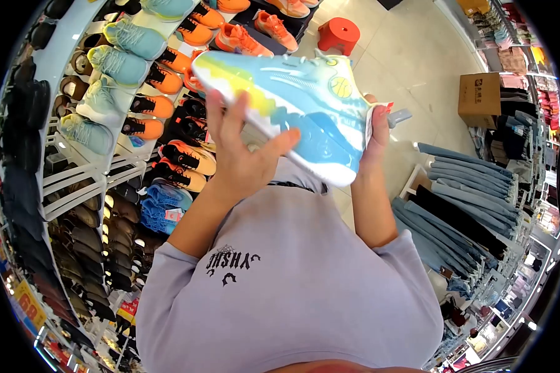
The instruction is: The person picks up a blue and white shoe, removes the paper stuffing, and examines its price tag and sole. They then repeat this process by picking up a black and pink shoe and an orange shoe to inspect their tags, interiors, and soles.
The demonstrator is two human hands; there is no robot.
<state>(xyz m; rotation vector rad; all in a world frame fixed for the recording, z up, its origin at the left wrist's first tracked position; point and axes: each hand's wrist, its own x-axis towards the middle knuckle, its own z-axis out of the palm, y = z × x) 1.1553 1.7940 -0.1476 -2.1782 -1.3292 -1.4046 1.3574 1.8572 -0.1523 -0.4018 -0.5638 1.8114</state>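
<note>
A light blue sneaker [311,102] with yellow patches and a white sole is held up in front of my chest, its side facing me and its toe toward the upper left. My left hand [246,143] has its fingers spread against the sole. On the other side, my right hand [374,140] grips the heel end, partly hidden behind the shoe. A small white and red tag [382,107] and a grey piece [399,118] stick out beside my right hand's fingers.
Shelves [127,87] of blue and orange sneakers stand on the left, with darker shoes below. A red stool [338,35] is on the tiled floor ahead. Hanging jeans [466,186] and a cardboard box [479,99] are on the right.
</note>
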